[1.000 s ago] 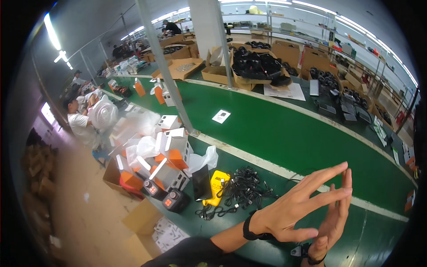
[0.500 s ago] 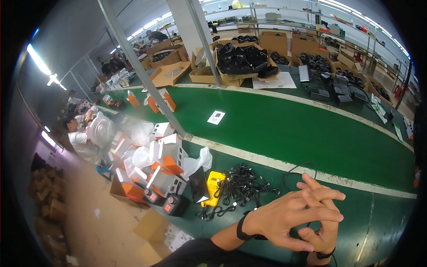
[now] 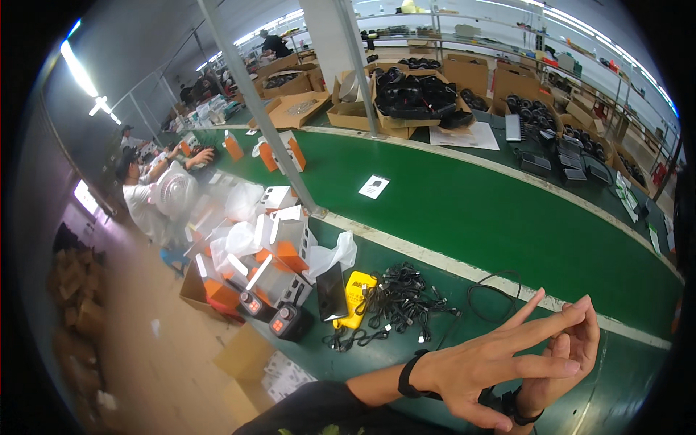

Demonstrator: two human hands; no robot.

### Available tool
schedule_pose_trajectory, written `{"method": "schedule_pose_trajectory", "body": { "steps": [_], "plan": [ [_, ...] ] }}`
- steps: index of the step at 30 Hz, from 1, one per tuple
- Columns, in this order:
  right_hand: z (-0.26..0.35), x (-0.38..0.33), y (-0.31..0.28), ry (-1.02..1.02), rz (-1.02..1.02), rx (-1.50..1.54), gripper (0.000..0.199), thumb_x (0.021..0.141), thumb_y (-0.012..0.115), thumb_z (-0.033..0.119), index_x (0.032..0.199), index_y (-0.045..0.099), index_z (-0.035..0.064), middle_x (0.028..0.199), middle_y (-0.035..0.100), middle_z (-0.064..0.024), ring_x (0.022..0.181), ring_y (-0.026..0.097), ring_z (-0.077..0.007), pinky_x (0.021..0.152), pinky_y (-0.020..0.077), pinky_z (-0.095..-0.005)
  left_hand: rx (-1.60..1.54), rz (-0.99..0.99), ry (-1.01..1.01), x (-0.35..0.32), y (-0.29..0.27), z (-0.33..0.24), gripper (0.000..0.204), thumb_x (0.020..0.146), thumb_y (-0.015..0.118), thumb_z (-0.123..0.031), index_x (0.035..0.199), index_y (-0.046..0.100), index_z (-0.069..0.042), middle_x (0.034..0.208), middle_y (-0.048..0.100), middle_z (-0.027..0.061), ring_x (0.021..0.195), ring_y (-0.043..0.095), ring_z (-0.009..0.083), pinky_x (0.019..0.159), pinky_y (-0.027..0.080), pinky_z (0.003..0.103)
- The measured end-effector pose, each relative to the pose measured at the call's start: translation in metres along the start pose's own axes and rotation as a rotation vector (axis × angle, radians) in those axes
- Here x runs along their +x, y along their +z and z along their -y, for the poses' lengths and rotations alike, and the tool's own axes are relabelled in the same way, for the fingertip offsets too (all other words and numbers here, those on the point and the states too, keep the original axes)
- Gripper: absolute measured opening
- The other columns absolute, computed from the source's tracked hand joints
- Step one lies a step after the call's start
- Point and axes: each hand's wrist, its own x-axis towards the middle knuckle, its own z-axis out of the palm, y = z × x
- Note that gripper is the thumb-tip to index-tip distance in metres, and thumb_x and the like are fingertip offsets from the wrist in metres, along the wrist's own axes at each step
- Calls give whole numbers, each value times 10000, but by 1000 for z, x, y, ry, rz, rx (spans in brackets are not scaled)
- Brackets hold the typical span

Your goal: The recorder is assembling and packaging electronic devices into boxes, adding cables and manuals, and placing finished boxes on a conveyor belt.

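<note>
Over the green bench at the lower right, my left hand (image 3: 496,362) holds nothing, its fingers stretched out and spread. Just behind it, my right hand (image 3: 573,355) is raised, fingers extended and slightly bent, partly covered by the left. Fingertips of the two hands overlap in view; whether they touch I cannot tell. Each wrist wears a black band. Left of the hands lies a heap of black cables (image 3: 406,301) with light plugs. Beside it are a yellow rectangular item (image 3: 355,296) and a dark flat slab like a phone (image 3: 332,291).
Two dark devices (image 3: 288,323) with reddish lights stand by orange-white boxes (image 3: 293,243) and plastic bags. A green conveyor belt (image 3: 464,210) carries a white card (image 3: 373,187). A metal post (image 3: 254,101) rises at the bench edge. A co-worker (image 3: 141,196) sits behind a white fan (image 3: 174,190).
My hands have shifted rightward; the fingers, interlaced before, are now drawn apart and straighter. The view has turned slightly. At far left, the co-worker's arm now reaches toward the belt.
</note>
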Motion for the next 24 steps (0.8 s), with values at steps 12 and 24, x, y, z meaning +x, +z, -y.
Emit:
{"method": "schedule_pose_trajectory", "body": {
  "steps": [12,24],
  "plan": [
    [-56,2,-61,178,177,234,408,1000,801,315,1271,685,34,1185,685,-145,1010,685,-219,838,568,-369,-516,-214,143,3,0,-1,923,956,751,-678,1568,601,-3,1761,282,394,1590,406,550,1225,274,748],
    [-28,17,-37,-307,332,301,278,1041,702,193,1189,705,-42,1041,665,-161,758,589,-168,560,439,-265,-725,-95,153,-1,8,5,1046,918,701,-788,1612,541,-22,1762,366,284,1658,316,456,1278,301,602]
  ]
}}
